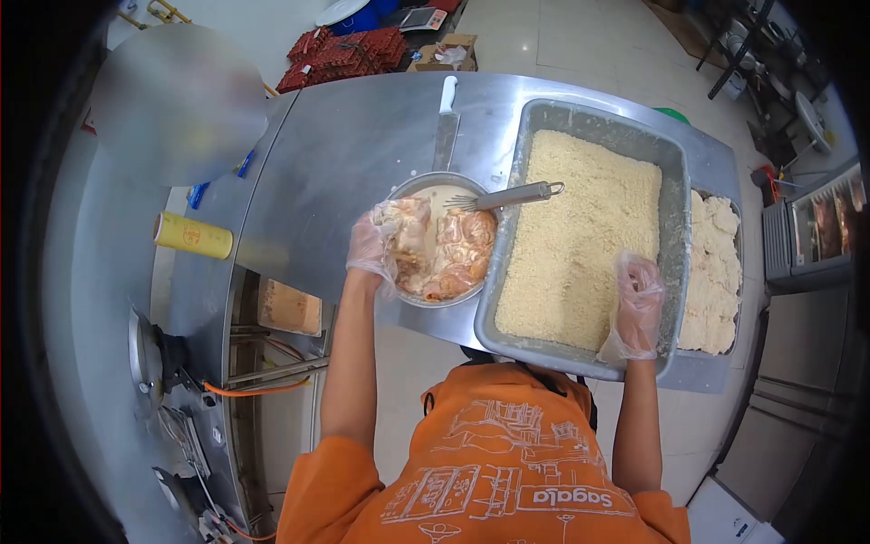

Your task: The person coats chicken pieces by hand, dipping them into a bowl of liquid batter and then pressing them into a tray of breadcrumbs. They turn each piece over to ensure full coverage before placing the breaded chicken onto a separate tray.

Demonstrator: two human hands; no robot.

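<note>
My left hand (370, 243), in a clear plastic glove, is closed on a piece of raw meat (408, 238) at the left side of a round metal bowl. More meat (462, 243) lies in pale liquid in that bowl (433, 303), and a whisk (517, 196) rests across its rim, its handle reaching over the grey tub. Pale crumbs (580, 236) fill much of the grey tub (672, 181). Over the tub's near right part is my right hand (637, 304), also gloved, with its fingers curled and nothing visible in them.
Coated pieces (711, 272) lie on a tray right of the tub. A knife (447, 118) is at the steel table's (353, 136) far edge. A yellow roll (192, 236) sits at the left. Red egg-tray-like stacks (349, 56) stand beyond the table.
</note>
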